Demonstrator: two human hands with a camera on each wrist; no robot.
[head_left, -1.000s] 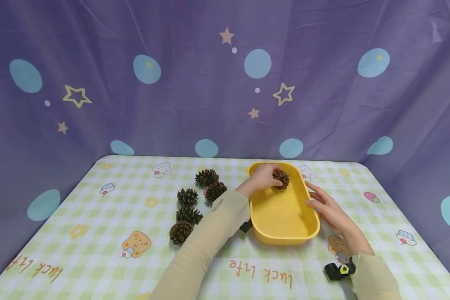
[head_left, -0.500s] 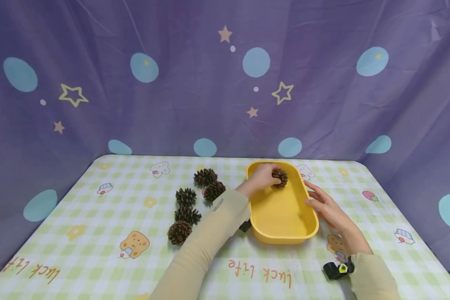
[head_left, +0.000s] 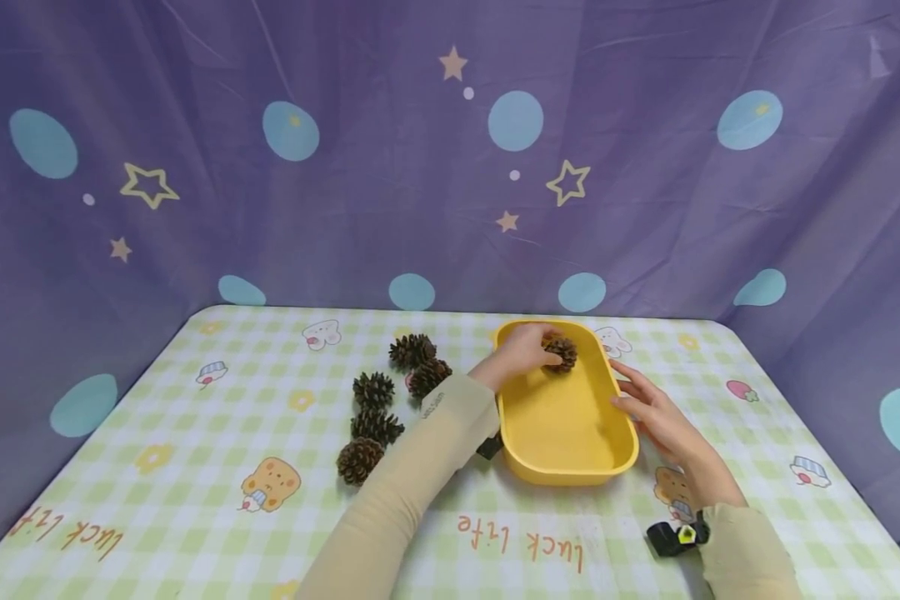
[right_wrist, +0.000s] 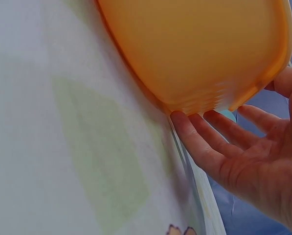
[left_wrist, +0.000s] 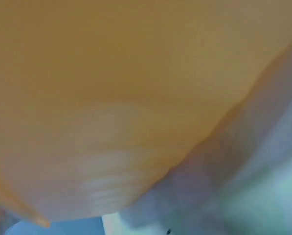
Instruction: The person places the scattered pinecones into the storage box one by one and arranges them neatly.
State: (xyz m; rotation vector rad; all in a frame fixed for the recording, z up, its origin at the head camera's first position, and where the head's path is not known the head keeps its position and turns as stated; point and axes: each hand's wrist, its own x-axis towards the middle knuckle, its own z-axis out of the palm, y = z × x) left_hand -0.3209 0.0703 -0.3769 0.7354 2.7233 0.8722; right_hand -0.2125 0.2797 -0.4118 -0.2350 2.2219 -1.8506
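Note:
A yellow oblong tray (head_left: pixel 570 477) stands right of centre on the table. My left hand (head_left: pixel 520 354) reaches over the tray's far left rim and grips a brown pine cone (head_left: pixel 562 352) low inside its far end. The right hand (head_left: pixel 648 408) lies open, its straight fingers (right_wrist: pixel 204 147) touching the outside of the tray's right wall (right_wrist: pixel 194 49). The left wrist view shows only the blurred yellow tray wall (left_wrist: pixel 111 98) up close, with neither hand nor cone in it.
Several loose pine cones (head_left: pixel 375 408) lie in a cluster on the checked tablecloth (head_left: pixel 217 433) left of the tray. A purple star-patterned curtain (head_left: pixel 450 167) closes off the back and sides. The table's near edge carries orange lettering (head_left: pixel 521 546).
The left hand stays at the tray's far end with the pine cone in it. The right hand has not moved; only the view shifts slightly.

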